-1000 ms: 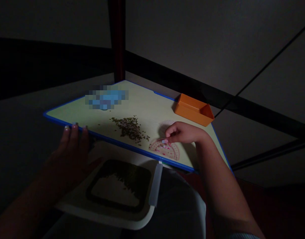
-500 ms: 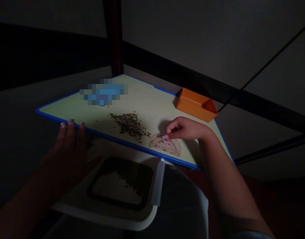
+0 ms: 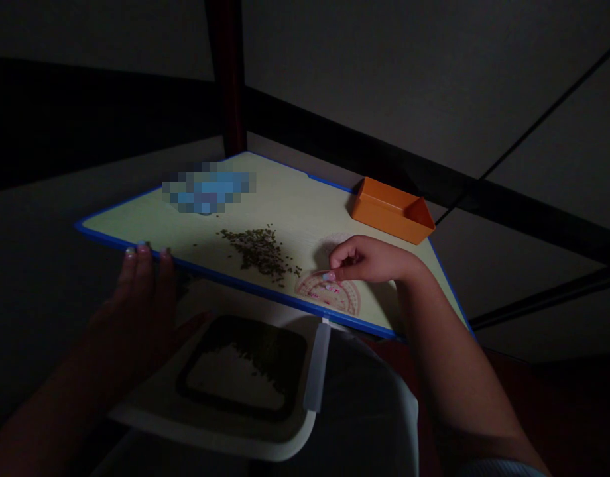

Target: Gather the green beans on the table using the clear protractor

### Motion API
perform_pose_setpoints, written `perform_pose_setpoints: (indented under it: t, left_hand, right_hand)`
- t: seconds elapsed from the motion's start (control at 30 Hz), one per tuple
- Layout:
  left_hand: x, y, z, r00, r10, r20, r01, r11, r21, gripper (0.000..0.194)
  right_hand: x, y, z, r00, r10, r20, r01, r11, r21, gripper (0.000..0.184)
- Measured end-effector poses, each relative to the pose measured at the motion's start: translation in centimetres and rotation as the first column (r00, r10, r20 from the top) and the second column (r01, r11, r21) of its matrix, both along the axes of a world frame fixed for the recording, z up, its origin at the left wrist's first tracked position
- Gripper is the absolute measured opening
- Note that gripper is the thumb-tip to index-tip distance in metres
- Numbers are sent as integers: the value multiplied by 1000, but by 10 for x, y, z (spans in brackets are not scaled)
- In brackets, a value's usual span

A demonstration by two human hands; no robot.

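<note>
A clear half-round protractor (image 3: 342, 301) with red markings is at the near right part of a pale board (image 3: 295, 205) with a blue rim. My right hand (image 3: 372, 258) is closed, its thumb and fingertip pinched at the protractor's upper edge. Just left of the protractor lies a scattered pile of small dark grains (image 3: 262, 250). My left hand (image 3: 143, 291) has its fingers stretched out, the fingertips resting on the board's near blue edge at the left. Nothing shows in that hand.
An orange open box (image 3: 394, 212) stands at the board's far right edge. A blurred-out blue item (image 3: 210, 192) lies at the far left. Below the board, a white-rimmed container (image 3: 265, 450) with a grey clip holds dark material. Light-coloured panels stand behind.
My right hand and the protractor have shifted very slightly left, toward the pile. The view has tilted a little; my left hand stays at the board's edge.
</note>
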State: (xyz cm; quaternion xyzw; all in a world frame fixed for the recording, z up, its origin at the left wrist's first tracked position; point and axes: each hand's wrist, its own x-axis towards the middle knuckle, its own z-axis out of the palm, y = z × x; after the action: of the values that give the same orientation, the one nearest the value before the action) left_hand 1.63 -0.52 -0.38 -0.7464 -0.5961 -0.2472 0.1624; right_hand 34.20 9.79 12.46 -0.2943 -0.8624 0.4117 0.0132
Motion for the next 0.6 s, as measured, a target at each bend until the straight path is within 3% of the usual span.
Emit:
perform_pose_setpoints:
  t: [0.27, 0.6]
  left_hand:
    - [-5, 1, -6, 998, -23, -58, 24, 999, 27, 89]
    - [-3, 3, -3, 998, -41, -54, 41, 999, 14, 88]
  right_hand:
    - [9, 4, 3, 996, -91, -3, 91, 993, 75, 28]
    - [5, 2, 1, 999, -43, -7, 43, 999, 23, 30]
